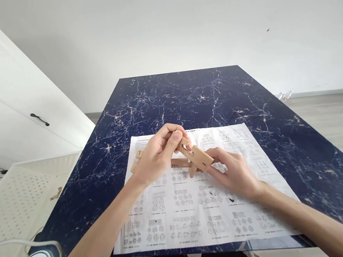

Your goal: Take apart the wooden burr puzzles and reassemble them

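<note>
Above the paper sheet, my left hand (pixel 163 148) pinches the upper left end of a flat wooden puzzle piece (pixel 201 158) with notches and a small dark mark. My right hand (pixel 232 169) grips the lower right end of the same piece, thumb below and fingers behind. Another wooden piece (pixel 179 162) lies behind it, and a narrow part points down where the two cross. Whether they are joined, I cannot tell. More wooden pieces (pixel 138 154) rest on the sheet, partly hidden behind my left hand.
Under my hands a white sheet (pixel 182 211) with printed puzzle diagrams covers the near part of the dark blue marbled table (pixel 167 99). To the left stand a perforated cream cart (pixel 16 195), with a small wooden piece (pixel 56 194) on it, and a white cabinet (pixel 10 82).
</note>
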A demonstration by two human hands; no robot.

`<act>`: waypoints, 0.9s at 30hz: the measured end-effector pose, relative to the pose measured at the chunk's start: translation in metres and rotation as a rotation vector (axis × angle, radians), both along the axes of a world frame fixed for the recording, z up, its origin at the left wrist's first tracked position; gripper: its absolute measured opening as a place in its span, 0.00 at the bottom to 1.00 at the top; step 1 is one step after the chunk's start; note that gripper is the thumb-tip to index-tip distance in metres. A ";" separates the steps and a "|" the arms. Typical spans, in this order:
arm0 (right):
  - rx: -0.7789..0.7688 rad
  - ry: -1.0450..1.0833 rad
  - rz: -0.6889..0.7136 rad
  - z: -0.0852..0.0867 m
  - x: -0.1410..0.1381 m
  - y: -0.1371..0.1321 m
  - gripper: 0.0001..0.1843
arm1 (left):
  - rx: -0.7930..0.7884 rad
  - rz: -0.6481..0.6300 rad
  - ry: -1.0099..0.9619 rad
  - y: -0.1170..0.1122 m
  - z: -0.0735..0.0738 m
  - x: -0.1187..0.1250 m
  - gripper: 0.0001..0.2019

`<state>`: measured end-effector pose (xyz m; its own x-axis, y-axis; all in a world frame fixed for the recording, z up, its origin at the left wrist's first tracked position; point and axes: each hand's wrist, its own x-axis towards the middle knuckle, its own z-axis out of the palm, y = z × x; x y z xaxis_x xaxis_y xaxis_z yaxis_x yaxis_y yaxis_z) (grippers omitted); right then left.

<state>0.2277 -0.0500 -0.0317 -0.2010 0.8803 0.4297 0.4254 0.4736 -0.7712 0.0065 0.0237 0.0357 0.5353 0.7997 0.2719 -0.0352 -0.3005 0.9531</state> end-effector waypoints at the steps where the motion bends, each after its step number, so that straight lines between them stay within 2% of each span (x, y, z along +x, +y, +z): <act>1: 0.013 -0.007 0.023 0.001 -0.001 -0.001 0.03 | 0.007 -0.017 0.020 0.000 0.001 0.000 0.17; 8: 0.039 -0.010 0.125 0.004 -0.005 -0.004 0.06 | -0.015 -0.135 0.207 -0.002 0.004 -0.002 0.18; 16: 0.204 -0.117 0.199 0.004 -0.006 -0.003 0.06 | -0.058 -0.175 0.272 0.000 0.006 0.001 0.18; 22: 0.235 -0.126 0.199 0.005 -0.008 -0.002 0.05 | -0.069 -0.137 0.303 0.003 -0.001 0.001 0.17; 27: 0.221 -0.155 0.162 -0.002 -0.004 -0.003 0.04 | -0.061 -0.180 0.390 0.005 -0.013 0.003 0.17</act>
